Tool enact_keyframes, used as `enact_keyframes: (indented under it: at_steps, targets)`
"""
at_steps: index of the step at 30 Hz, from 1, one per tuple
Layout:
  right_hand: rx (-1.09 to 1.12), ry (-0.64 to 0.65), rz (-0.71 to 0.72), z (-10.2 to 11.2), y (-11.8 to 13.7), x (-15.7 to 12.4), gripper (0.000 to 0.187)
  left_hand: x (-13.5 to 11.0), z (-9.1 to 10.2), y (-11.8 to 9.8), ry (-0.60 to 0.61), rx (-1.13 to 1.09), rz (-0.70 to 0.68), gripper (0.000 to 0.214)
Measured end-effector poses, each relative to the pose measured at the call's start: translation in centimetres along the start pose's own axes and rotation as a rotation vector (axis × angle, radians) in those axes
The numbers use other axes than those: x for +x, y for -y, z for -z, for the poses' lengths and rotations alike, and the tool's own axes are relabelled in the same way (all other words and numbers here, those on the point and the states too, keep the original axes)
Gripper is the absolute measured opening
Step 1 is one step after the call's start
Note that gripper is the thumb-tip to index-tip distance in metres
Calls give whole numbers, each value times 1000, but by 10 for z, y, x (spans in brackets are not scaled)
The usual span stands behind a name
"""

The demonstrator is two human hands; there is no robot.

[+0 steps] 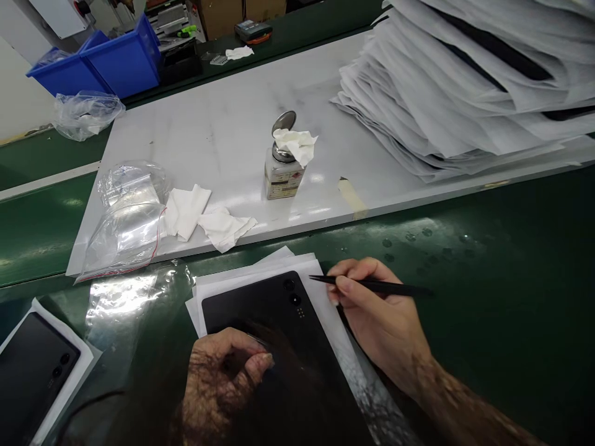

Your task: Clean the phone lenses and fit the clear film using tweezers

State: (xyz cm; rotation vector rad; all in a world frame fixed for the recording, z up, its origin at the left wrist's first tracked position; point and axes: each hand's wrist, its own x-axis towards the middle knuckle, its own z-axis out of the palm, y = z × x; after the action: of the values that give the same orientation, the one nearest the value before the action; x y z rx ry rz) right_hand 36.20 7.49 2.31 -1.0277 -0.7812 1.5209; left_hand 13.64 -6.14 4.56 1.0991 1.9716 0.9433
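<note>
A black tablet back cover with two round camera openings near its top right corner lies on sheets of white paper. Over its left side is my left hand, closed in a pinch with thumb and forefinger together. Whatever is between those fingertips is too small to make out. My right hand grips black tweezers just off the cover's right edge, and their tips point left toward the camera openings. Dark strands of hair partly block the lower view.
Another tablet cover lies on paper at the left. On the white board stand a solvent dispenser bottle with its lid up, tissues, plastic bags and a tall stack of paper-wrapped panels. Blue bins sit behind.
</note>
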Motion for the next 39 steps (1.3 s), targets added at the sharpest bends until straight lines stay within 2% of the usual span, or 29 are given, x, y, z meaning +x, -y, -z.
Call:
enact_keyframes:
  at_steps: [5,8,11,19,28,30,32,35,39]
  targets:
    - [-210,436,97,13,12,-13,29,2,2,3,25,-149,111,16]
    - [-270,554,202,15,5,-19,23,2,2,-1,27,-219,96,15]
    - [-300,555,247,12,2,-20,23,3,0,-7,4,-301,82,14]
    - [-300,533,268,2,14,-21,27,2,-3,-15,-26,-346,62,14]
    - [-294,587,268,19,2,-35,25,3,-7,-14,-23,-427,69,11]
    - [-245,527,237,20,-4,-38,24,3,-7,-14,-14,-427,66,13]
    - [-148,341,178,15,-10,-37,26,4,-6,-13,-9,-424,64,14]
    - [-28,70,43,4,-15,-25,43,5,-4,-6,0,-337,56,13]
    - [0,8,-86,-2,-16,-9,58,7,-2,15,15,-178,15,16]
